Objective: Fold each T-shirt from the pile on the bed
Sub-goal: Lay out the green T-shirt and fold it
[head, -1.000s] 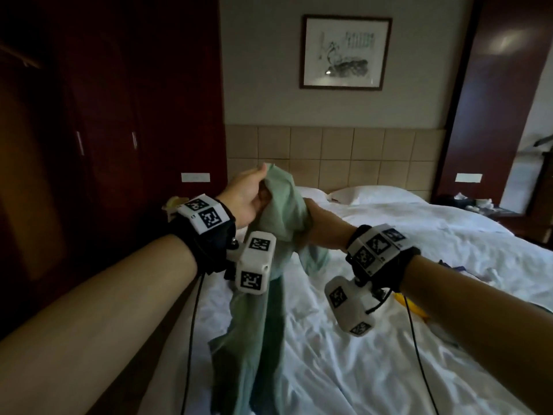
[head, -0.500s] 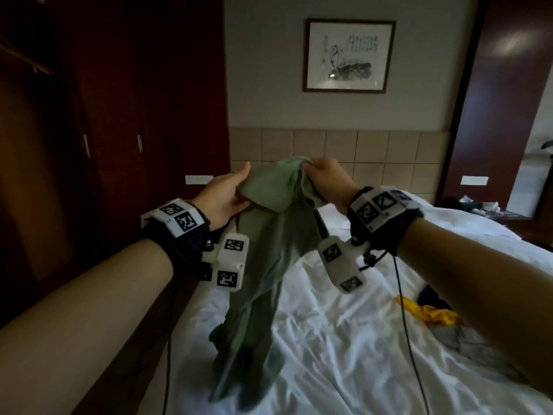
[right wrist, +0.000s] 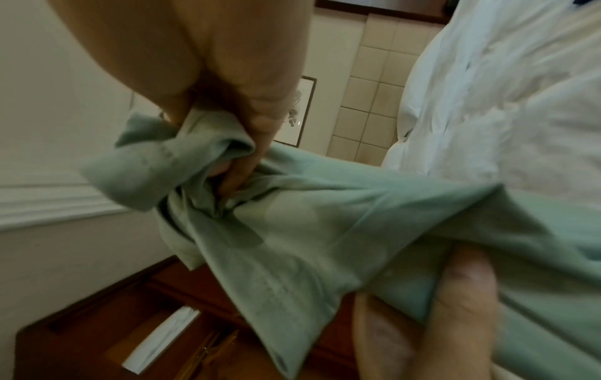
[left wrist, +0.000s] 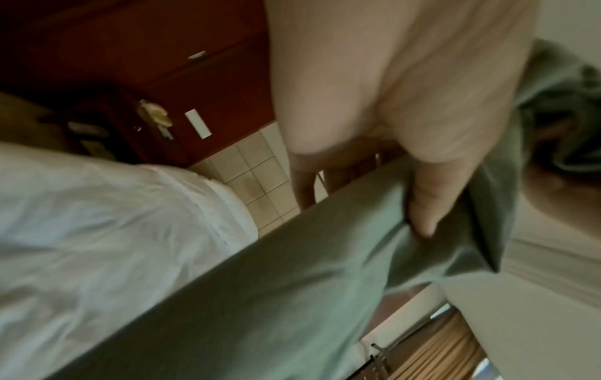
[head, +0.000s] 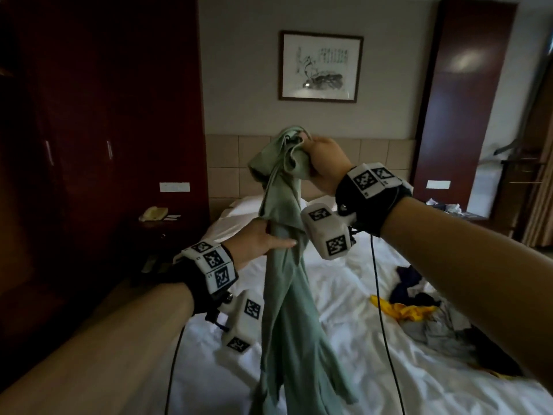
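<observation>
white sheets cover the bed (head: 344,298), rumpled, with a tiled headboard (head: 227,163) behind and a framed picture (head: 320,65) on the wall above it. dark red wardrobe doors (head: 98,130) fill the left side, and a phone (head: 153,213) sits on a nightstand beside the bed.

a green shirt (head: 287,310) hangs in the air over the bed, bunched at the top and trailing down toward the sheets. the right hand (head: 324,166) is raised high and grasps the bunched top of the shirt, fingers (right wrist: 247,164) curled into the cloth; the right wrist view shows the fabric gathered in that fist. the left hand (head: 260,244) is lower, partway down the hanging cloth, with its thumb (left wrist: 422,205) lying on the near face of the shirt and the fingers going behind it, so the cloth sits between them; the left wrist view shows the thumb pressing into a fold.

on the right side of the bed lies the pile (head: 431,316) of other clothes, with a yellow piece (head: 401,310) and dark and grey pieces tangled together, well apart from the hanging shirt.
</observation>
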`<state>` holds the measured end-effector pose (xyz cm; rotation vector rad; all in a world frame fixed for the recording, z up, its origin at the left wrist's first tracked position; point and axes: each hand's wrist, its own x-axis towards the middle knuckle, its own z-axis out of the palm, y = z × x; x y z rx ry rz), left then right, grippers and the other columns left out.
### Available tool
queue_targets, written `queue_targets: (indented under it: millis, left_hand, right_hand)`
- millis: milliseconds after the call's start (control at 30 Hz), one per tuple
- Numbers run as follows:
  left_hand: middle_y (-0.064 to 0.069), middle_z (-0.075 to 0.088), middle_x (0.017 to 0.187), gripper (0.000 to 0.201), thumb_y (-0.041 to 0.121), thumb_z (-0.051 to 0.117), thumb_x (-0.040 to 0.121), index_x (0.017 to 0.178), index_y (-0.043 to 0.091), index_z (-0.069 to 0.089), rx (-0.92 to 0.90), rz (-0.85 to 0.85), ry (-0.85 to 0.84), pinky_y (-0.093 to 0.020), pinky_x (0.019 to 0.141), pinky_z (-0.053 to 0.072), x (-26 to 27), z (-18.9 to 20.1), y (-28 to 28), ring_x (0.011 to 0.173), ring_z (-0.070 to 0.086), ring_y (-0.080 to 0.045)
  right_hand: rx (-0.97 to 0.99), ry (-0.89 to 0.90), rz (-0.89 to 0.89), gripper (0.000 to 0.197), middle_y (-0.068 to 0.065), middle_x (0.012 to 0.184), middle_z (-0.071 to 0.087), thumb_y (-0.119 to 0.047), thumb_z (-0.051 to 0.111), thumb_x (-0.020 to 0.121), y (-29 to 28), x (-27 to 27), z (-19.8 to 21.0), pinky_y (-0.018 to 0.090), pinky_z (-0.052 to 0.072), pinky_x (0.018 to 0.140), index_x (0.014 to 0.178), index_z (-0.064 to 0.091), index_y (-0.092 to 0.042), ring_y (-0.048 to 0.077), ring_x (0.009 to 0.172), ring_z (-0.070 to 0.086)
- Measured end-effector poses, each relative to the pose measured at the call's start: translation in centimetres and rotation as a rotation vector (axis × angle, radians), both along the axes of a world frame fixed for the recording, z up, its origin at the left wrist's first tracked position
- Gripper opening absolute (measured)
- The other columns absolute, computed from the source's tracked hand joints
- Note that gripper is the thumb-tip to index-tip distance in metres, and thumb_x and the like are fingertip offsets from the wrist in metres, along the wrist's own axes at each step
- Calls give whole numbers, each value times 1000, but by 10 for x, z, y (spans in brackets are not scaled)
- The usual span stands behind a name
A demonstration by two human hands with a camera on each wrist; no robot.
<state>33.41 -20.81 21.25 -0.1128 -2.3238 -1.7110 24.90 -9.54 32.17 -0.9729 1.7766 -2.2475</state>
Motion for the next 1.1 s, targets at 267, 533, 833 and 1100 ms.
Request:
queue_targets:
  millis: [267,533,833,1100]
  left_hand:
    - [-5,69,104,31,7,70,80,110,8,65,-219,148,-16,-22,83,51,-32,-5,1,96,65,-18]
    - [-16,64,86,30,21,65,87,92,-9,66,-538,227,-97,-27,70,40,-49,-29,-39,82,58,-20]
    - [-5,61,98,27,-1,40,97,109,2,65,-357,280,250,-21,78,42,-42,38,-15,93,55,-15]
    - [4,58,76,22,-2,44,94,91,7,63,-357,297,319,-6,60,40,-23,45,-32,72,53,-3]
  right_hand:
    - [-229,117,-1,22,14,97,66,-9,36,101,42,-19,33,37,56,80,103,58,-5,23,85,67]
    - [-90,80,-507,29,23,110,62,-16,43,97,96,-81,18,49,50,94,113,58,3,37,106,61]
    - [877,346,-66,85,8,145,39,-33,69,83,58,-43,-56,38,34,110,149,18,-19,25,131,41]
    - [806,271,247,25,9,114,65,-28,62,90,-12,-10,-70,47,44,102,107,62,-9,30,112,59]
